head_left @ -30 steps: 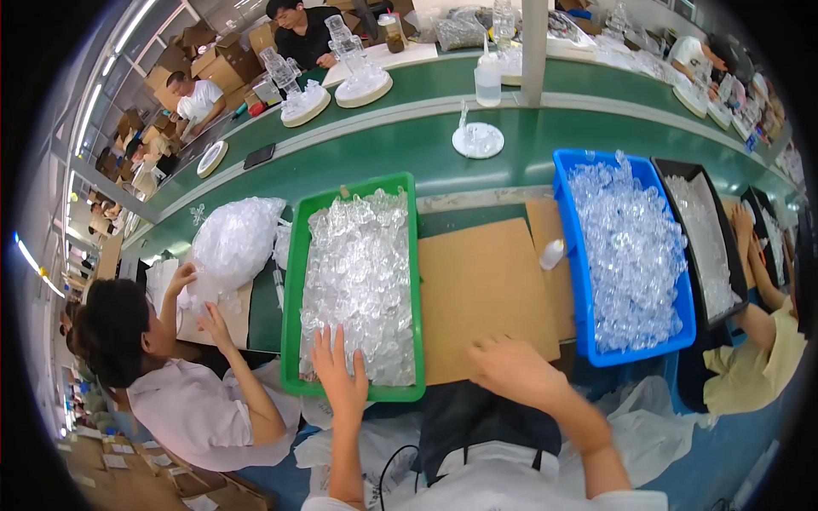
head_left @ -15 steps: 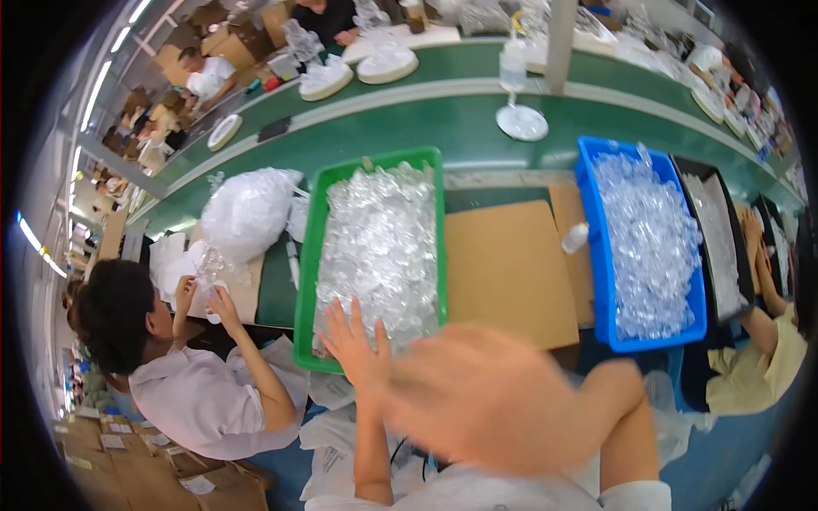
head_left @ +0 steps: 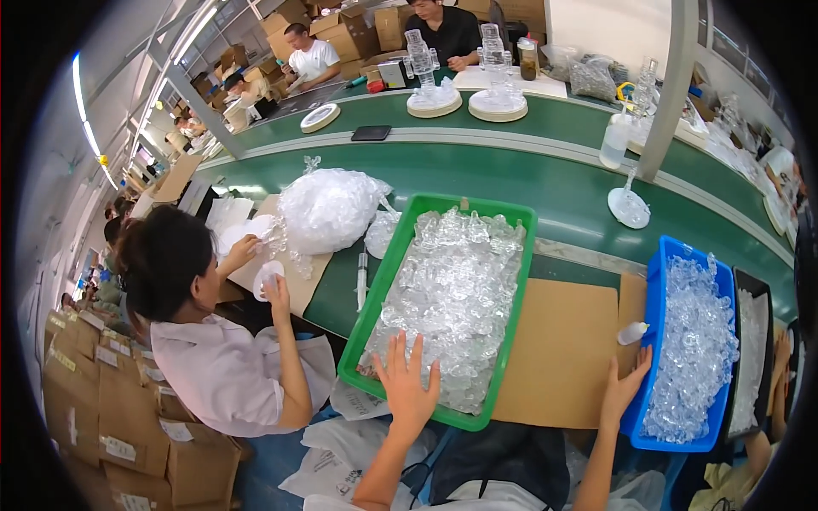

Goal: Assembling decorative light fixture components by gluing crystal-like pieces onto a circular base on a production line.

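My left hand (head_left: 407,385) is held with its fingers spread over the near left corner of a green bin (head_left: 526,247). Clear plastic pieces (head_left: 452,294) fill that bin; whether my fingertips touch them I cannot tell. My right hand (head_left: 624,387) is open, with its fingers at the left rim of a blue bin (head_left: 673,441). More clear, bluish pieces (head_left: 688,345) are heaped inside it. Neither hand holds anything. Between the bins lies a flat brown cardboard sheet (head_left: 554,358), and a small white bottle (head_left: 631,333) lies just above my right hand.
At my left a co-worker (head_left: 230,366) handles a white disc (head_left: 269,278) beside a bulging plastic bag (head_left: 328,213). A syringe (head_left: 362,281) lies by the green bin. Farther back stand a pump bottle (head_left: 615,139) and a metal post (head_left: 669,94). A black tray (head_left: 750,358) adjoins the blue bin.
The view has swung, so the bins appear lower and farther right. My right hand, a blur in front of me before, is now at the blue bin. My left hand stays by the green bin.
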The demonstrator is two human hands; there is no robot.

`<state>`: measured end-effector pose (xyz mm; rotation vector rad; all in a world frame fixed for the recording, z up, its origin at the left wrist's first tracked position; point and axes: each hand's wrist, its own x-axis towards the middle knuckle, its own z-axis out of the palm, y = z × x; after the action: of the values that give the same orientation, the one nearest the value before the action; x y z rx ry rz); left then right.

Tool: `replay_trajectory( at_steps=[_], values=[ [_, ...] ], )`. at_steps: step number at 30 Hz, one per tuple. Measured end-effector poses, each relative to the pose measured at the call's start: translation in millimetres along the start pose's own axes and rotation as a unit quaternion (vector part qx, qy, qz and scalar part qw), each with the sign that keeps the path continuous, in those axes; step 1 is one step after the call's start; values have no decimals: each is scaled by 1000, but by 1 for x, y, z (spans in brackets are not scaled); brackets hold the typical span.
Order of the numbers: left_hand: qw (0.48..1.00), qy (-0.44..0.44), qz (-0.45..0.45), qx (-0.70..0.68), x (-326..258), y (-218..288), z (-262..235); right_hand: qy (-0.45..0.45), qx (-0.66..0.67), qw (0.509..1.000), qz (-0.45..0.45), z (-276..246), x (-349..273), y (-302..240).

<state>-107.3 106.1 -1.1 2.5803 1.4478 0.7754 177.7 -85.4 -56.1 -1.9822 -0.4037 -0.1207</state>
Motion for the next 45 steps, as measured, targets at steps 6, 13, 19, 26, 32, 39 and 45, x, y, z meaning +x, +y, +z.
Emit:
replay_trajectory(
  at_steps=[6, 13, 19, 26, 32, 39, 45],
  values=[
    [1000, -4, 2, -5, 2, 3, 1, -63, 14, 998, 0, -26, -38, -28],
    [1000, -5, 14, 2, 1, 0, -1, -180, -44, 982, -30, -56, -60, -46],
    [1000, 8, 10, -7, 0, 3, 0, -235, -51, 968, -73, -70, -50, -62],
    [1000, 15, 13, -3, -1, 2, 0, -230, -20, 969, -89, -66, -51, -59],
    [1000, -16, 8, 12, 2, 7, -1, -242, 5, 968, -64, -55, -57, -58],
    [997, 57, 31, -40, -6, -9, -5, -344, 167, 922, 62, 4, -46, -74],
    [953, 158, -207, -155, -28, -42, -5, -466, 35, 883, -44, 58, -64, -130]
  ],
)
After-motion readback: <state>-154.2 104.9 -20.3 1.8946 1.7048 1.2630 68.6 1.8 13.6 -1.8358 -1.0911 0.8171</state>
